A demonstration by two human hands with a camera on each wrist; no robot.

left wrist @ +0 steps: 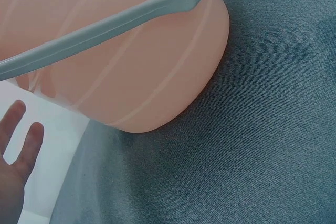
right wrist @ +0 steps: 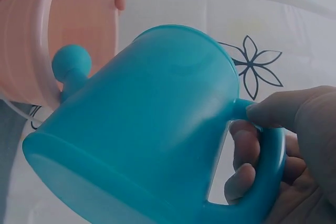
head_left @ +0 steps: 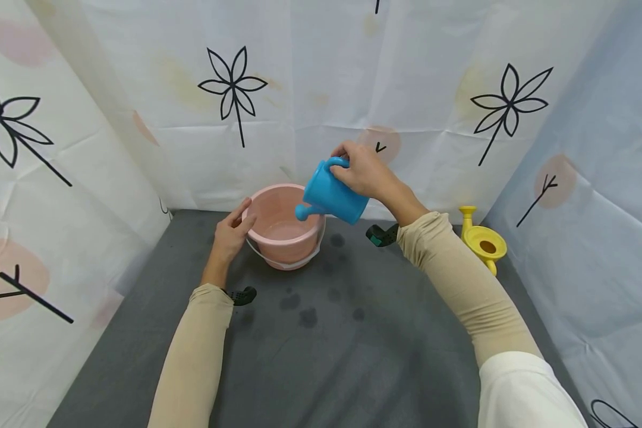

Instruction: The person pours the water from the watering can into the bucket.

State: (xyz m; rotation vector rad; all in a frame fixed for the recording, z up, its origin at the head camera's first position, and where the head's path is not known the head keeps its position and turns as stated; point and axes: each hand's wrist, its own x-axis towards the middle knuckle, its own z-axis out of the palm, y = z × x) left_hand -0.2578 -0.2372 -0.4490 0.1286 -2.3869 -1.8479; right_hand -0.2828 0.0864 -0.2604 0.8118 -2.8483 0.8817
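Observation:
A pink bucket (head_left: 288,252) stands upright on the dark grey surface, its pale handle (left wrist: 100,32) hanging down across the near side. At the bucket's left rim is my left hand (head_left: 231,235), its fingers extended and spread in the left wrist view; whether they touch the rim I cannot tell. My right hand (head_left: 365,170) grips the loop handle of a blue watering can (right wrist: 152,108), fingers wrapped through it and thumb on top. The can is held tilted in the air, its round spout end (head_left: 302,212) over the right side of the bucket's opening. No water stream is visible.
A yellow watering can (head_left: 485,242) sits at the right, near the side wall. Dark wet-looking spots (head_left: 308,317) mark the grey surface (head_left: 353,368) in front of the bucket. White cloth walls (head_left: 321,89) with flower drawings enclose the back and sides.

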